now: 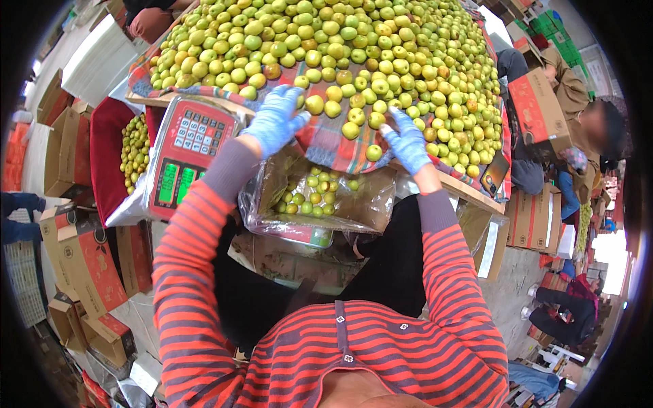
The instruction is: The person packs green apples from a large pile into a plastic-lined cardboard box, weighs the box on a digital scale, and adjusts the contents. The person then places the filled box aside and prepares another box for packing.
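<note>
A large heap of yellow-green jujubes (326, 30) covers a plaid cloth (326, 140) on the table before me. My left hand (275, 120), in a light blue glove, is over the cloth's near edge, thumb apart from the fingers. To its right my right hand (407, 140), gloved the same way, has its fingertips beside a few loose jujubes (377, 120). I see no fruit gripped in either hand. Below the table edge, between my knees, an open cardboard box (365, 204) lined with clear plastic holds several jujubes (308, 196).
A red price scale (191, 148) with lit displays stands left of the box. Another scale (306, 235) shows beneath the box. A phone (495, 174) lies at the table's right corner. Cartons (84, 255) crowd the left. At right, a person holds a carton (540, 109).
</note>
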Motion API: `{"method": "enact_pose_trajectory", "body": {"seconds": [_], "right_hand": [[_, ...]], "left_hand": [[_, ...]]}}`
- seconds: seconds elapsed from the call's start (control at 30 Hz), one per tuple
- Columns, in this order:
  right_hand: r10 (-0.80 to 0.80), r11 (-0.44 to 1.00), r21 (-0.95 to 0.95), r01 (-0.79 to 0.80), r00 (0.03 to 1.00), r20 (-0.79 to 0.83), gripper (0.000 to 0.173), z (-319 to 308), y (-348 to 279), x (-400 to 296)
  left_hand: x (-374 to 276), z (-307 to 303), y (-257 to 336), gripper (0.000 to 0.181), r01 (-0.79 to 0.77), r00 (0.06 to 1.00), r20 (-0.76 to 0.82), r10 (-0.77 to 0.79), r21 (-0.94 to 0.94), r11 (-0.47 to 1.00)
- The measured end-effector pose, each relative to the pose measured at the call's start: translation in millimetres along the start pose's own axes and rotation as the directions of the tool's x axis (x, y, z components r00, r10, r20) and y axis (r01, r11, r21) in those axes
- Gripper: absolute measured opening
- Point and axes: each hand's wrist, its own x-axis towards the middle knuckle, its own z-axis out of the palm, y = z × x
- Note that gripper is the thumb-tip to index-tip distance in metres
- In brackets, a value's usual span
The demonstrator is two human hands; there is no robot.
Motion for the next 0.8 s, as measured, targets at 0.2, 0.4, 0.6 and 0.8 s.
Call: {"method": "enact_pose_trajectory", "body": {"seconds": [0.2,0.4,0.6,0.8], "right_hand": [[-0.177,0.969,-0.202,0.142,0.97,-0.166,0.041,28,-9,55],[-0.539,0.751,-0.313,0.582,0.813,0.22,0.031,62,-43,93],[-0.525,0.797,-0.244,0.553,0.833,0.174,0.037,99,-59,87],[-0.21,0.804,-0.58,0.129,0.975,-0.074,0.05,39,-2,117]], "left_hand": [[38,90,30,0.02,0.013,0.988,0.123,-0.089,0.518,0.856],[10,107,45,0.014,0.081,0.991,0.067,-0.118,0.411,0.908],[26,38,0,0.023,0.375,0.913,-0.203,-0.353,0.083,0.923],[93,0,-87,0.033,0.545,0.837,-0.116,-0.535,0.267,0.795]]}}
